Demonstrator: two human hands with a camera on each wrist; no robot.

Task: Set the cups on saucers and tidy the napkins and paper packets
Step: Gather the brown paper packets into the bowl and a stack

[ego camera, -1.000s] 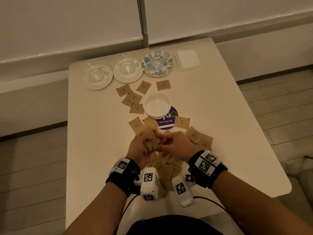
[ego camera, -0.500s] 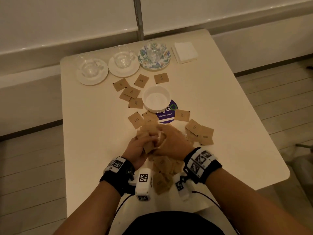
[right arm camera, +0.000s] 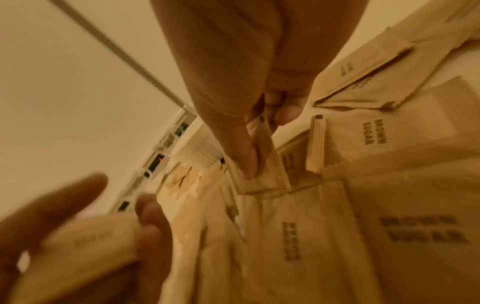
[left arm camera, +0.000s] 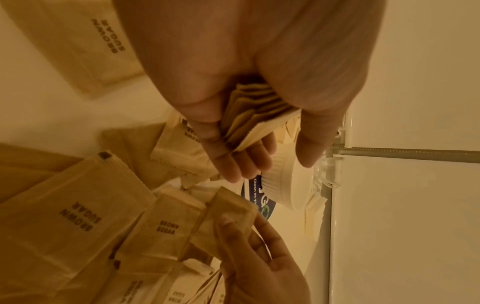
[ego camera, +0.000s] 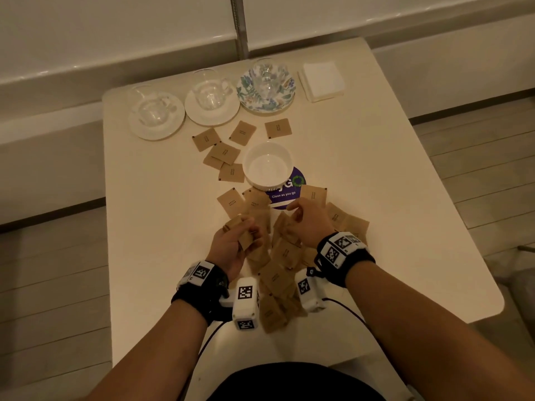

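Note:
Many brown sugar packets lie scattered on the white table, most of them in a heap near me. My left hand grips a stack of packets edge-on between thumb and fingers. Just to its right, my right hand pinches a single packet over the heap. Three glass cups stand on saucers along the far edge. A white napkin stack lies to their right.
A white ribbed bowl stands mid-table on a purple round sticker, just beyond my hands. More packets lie loose between the bowl and the saucers. A low wall ledge runs behind the table.
My hands were joined over the stack; now they have parted. The right hand has moved right onto the heap and pinched one packet, while the left keeps the stack.

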